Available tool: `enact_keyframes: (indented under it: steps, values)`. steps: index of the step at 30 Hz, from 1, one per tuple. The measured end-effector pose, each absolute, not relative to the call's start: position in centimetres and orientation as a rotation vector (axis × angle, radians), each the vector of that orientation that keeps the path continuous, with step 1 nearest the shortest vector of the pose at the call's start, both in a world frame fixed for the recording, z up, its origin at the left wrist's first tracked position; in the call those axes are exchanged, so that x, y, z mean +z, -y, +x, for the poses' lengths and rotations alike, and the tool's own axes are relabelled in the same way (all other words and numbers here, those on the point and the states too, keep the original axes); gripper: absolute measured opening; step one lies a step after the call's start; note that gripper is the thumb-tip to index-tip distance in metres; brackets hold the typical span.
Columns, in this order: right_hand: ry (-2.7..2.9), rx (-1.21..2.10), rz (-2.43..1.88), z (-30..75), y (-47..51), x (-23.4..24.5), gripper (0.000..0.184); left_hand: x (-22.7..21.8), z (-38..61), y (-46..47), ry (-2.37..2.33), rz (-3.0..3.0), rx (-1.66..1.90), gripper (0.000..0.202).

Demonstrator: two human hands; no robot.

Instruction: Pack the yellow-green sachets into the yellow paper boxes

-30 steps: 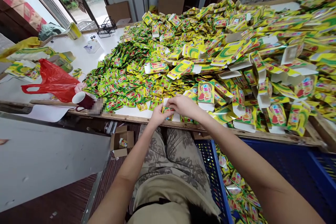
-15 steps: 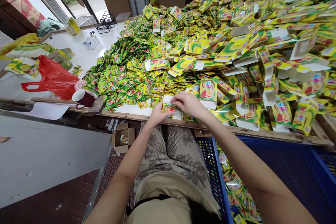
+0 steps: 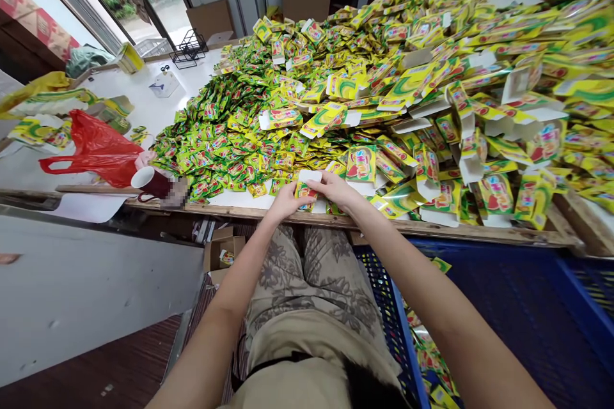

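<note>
Between my hands, at the table's front edge, is a small yellow-green candy box (image 3: 306,191) with its white end flap standing up. My left hand (image 3: 286,200) is closed on the box's left side. Fingers of my right hand (image 3: 334,190) pinch it at the upper right, by the flap. Whether anything sits inside the box cannot be seen. Just beyond lies a heap of small green and yellow sachets (image 3: 215,147). To the right, flat open-ended boxes (image 3: 362,164) of the same print are piled up.
At the left are a red plastic bag (image 3: 98,150), a dark mug (image 3: 151,183) and a black wire rack (image 3: 189,49). Below the wooden table edge (image 3: 407,227) stand a blue crate (image 3: 400,313) with printed packs in it and a small cardboard box (image 3: 223,249).
My right hand's fingers have shifted from the box's front to its upper right side by the flap. My left hand keeps its hold. The view has turned slightly.
</note>
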State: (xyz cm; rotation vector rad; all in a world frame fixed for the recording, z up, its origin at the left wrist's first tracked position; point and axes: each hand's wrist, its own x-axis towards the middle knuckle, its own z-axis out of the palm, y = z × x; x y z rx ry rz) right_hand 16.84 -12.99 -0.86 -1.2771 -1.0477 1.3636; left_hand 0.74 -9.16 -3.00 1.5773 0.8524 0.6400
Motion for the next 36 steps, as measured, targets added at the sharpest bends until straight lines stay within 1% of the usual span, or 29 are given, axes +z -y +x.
enact_keyframes:
  steps: [3, 5, 9, 14, 16, 22, 26, 27, 31, 33, 36]
  values:
    - [0.937, 1.601, -1.163, 16.7, 12.9, -0.7, 0.03, -3.1, 0.6, 9.1, -0.847, 1.61, 0.578, 0.044]
    - [0.862, 1.688, -1.1, 16.7, 13.1, -0.7, 0.03, -3.2, 0.6, 9.1, -0.866, 1.58, 0.54, 0.045]
    - [0.793, 1.72, -1.063, 16.8, 13.3, -1.3, 0.038, -3.4, 0.7, 9.1, -0.9, 1.466, 0.535, 0.052]
    - [0.778, 1.797, -0.997, 16.6, 12.9, -2.0, 0.023, -3.2, 0.7, 9.2, -0.832, 1.4, 0.59, 0.051]
    - [0.778, 1.837, -0.948, 16.4, 12.7, -1.9, 0.022, -3.3, 0.7, 9.3, -0.827, 1.372, 0.638, 0.052]
    - [0.812, 1.851, -0.981, 16.2, 12.8, -1.5, 0.038, -3.2, 0.7, 9.2, -0.803, 1.331, 0.611, 0.05]
    - [0.745, 1.848, -0.934, 16.4, 12.6, -1.6, 0.025, -2.7, 0.3, 8.7, -0.641, 1.087, 0.581, 0.052]
    - [0.715, 1.858, -0.902, 16.4, 12.5, -1.7, 0.024, -2.5, 0.3, 8.5, -0.617, 1.036, 0.569, 0.051]
    - [0.695, 1.914, -0.798, 16.3, 12.2, -1.9, 0.031, -1.6, 0.3, 7.6, -0.583, 0.88, 0.46, 0.04]
    - [0.729, 1.915, -0.781, 16.1, 12.2, -2.0, 0.035, -1.0, 0.4, 7.0, -0.569, 0.786, 0.386, 0.044]
    - [0.758, 1.826, -0.819, 15.7, 12.4, -2.0, 0.043, -0.5, 0.3, 6.0, -0.593, 0.696, 0.316, 0.05]
